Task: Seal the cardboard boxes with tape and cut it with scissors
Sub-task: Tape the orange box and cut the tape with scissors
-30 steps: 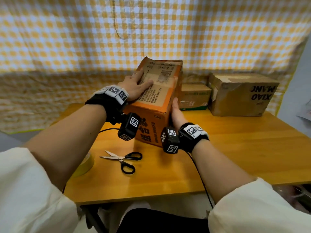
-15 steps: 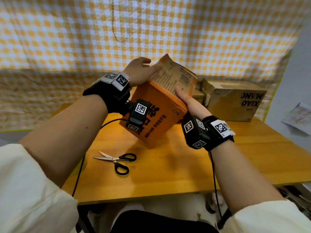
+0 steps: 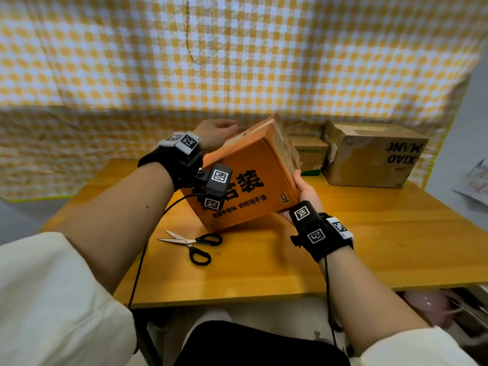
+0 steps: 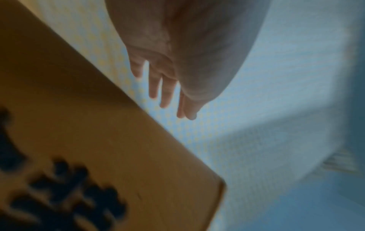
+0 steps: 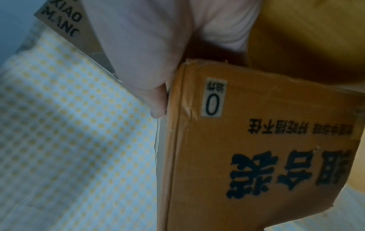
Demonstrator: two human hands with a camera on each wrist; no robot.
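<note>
An orange cardboard box (image 3: 245, 188) with black print hangs tilted above the wooden table (image 3: 369, 247), one long printed face turned toward me. My right hand (image 3: 303, 194) cups its lower right corner, thumb lying along the end face (image 5: 156, 100). My left hand (image 3: 216, 132) is at the box's upper left edge; in the left wrist view its fingers (image 4: 166, 92) are straight and reach past the box (image 4: 79, 125) edge. Black-handled scissors (image 3: 194, 243) lie with their blades apart on the table just below the box. No tape roll shows.
Against the checked cloth (image 3: 237, 62) at the back right stand a small brown box (image 3: 307, 151) and a larger brown box (image 3: 369, 154) with black lettering. Cables run from both wrists over the table's front edge. Papers (image 3: 475, 180) lie off the far right.
The orange box has been lifted and turned, so its printed long side now faces me. My right hand slid to the lower right corner, and my left hand went to the upper left.
</note>
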